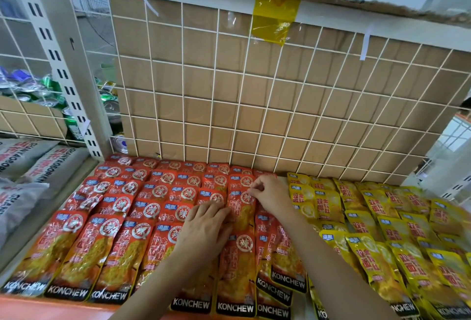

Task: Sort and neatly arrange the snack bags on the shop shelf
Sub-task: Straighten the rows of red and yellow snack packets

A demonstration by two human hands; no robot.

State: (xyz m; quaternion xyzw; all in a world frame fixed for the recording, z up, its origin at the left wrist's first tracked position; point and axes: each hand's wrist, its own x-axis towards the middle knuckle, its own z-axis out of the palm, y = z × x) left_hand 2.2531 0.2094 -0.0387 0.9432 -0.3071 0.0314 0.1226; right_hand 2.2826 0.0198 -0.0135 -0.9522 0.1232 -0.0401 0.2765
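White wire grid (229, 77) backs the shelf (30, 305), with brown cardboard (193, 46) behind it, so nothing I push back can slide through. At far left, beyond the upright, drink cans (46, 90) sit behind the mesh and grey sacks (30, 161) lie on the neighbouring shelf; neither belongs to my job.

Next come the red snack bags (107, 230), lying flat in overlapping rows like roof tiles. Each one covers the foot of the bag behind it, so every round label shows, as does the brand strip along the front row. My left hand (204, 228) lies on these rows with fingers straight and flat, pressing down. I judge this pins the neighbours so they do not ride along while I adjust one.

Just to its right, my right hand (270, 194) pinches the top edge of a red bag (240, 215) between thumb and forefinger, the other fingers curled. Gripping by the top seal lets me line it up with its column. Beside it, the column at the red block's right edge looks least tidy, its lower bags skewed.

Further right, yellow snack bags (382, 230) fill the rest of the shelf, kept apart by colour. Their front rows lie tilted and look like my next work.
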